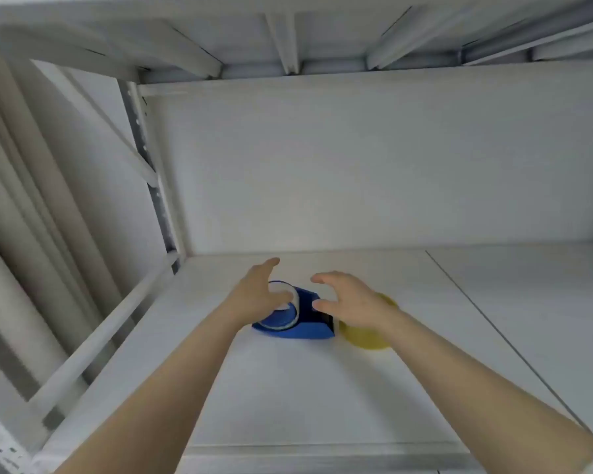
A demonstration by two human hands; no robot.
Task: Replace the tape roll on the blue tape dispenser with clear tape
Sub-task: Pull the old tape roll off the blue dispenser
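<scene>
Head view looks into a white metal rack: a plain back panel [356, 165], a ribbed upper shelf [322, 35] overhead, and a perforated upright [151, 172] at left. On the white shelf board [288, 388] sits the blue tape dispenser [308, 328], a yellow roll [363, 338] just beside its right end. The right hand [350, 302] hovers spread above both. The left hand [257, 292] has straight fingers, with its thumb across the clear tape roll [283, 325] on the dispenser.

Bright, even light; motion blur, wide-angle distortion.
</scene>
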